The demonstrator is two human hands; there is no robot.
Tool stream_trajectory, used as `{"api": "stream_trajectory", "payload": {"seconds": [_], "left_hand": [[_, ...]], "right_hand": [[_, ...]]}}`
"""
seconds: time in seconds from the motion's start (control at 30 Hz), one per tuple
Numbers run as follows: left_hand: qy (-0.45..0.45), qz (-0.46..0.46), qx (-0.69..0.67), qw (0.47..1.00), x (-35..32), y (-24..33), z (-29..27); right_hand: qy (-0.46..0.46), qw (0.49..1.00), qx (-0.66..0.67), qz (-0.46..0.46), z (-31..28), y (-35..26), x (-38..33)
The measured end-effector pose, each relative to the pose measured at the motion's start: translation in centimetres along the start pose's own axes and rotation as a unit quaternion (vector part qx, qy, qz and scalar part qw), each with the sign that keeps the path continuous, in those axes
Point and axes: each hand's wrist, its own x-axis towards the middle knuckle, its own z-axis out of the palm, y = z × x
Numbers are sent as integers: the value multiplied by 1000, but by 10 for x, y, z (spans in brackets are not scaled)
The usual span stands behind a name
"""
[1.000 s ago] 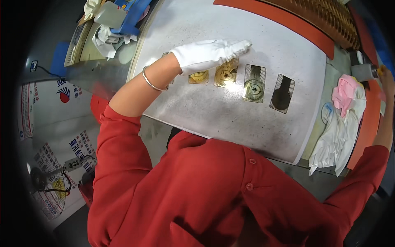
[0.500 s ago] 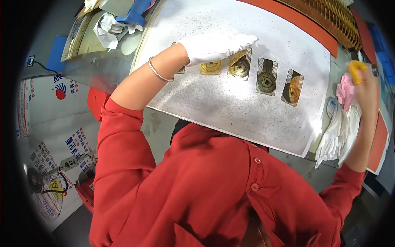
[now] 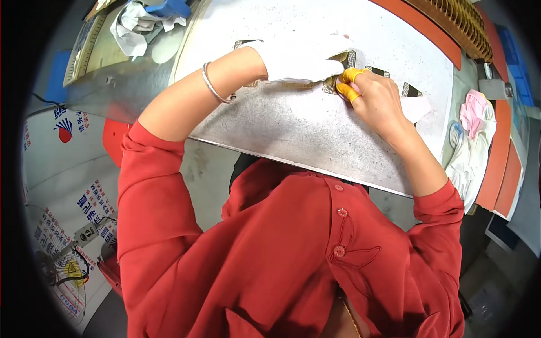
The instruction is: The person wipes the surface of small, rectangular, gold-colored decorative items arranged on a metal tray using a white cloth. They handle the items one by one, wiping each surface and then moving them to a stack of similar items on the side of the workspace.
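My left hand (image 3: 304,61), in a white glove, lies flat over several small metal cards with round gold emblems, its fingers stretched out. Its fingertips touch the middle card (image 3: 342,57), which is partly covered. My right hand (image 3: 375,98) wears yellow finger cots (image 3: 350,76) and presses its fingertips onto that same card. A pale pink cloth (image 3: 417,108) shows between those fingers and past the wrist, gripped in the hand. Two more cards, one dark-topped card (image 3: 377,71) and another card (image 3: 412,90), are partly hidden by the right hand and cloth.
The cards lie on a pale grey board (image 3: 270,135). A brown ribbed rack (image 3: 459,25) stands at the far right beyond an orange strip (image 3: 420,22). A pink cloth (image 3: 474,112) and white gloves (image 3: 465,169) lie at the right. Crumpled white paper (image 3: 132,31) sits far left.
My right hand has come from the right side onto the middle card, now with a pale pink cloth. The left hand has shifted slightly and stays over the cards.
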Motion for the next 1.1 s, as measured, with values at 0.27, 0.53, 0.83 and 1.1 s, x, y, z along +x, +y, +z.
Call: {"api": "stream_trajectory", "payload": {"seconds": [0.27,0.53,0.83,1.1], "left_hand": [[-80,97,267,956,0,-7,3],[26,79,195,977,-11,-3,6],[74,129,235,960,-7,-15,16],[30,92,194,976,-5,-14,15]], "right_hand": [[9,1000,-6,-15,7,1,-1],[10,1000,10,-24,8,1,0],[3,999,-7,-37,4,4,6],[-22,999,2,-44,4,3,2]]}}
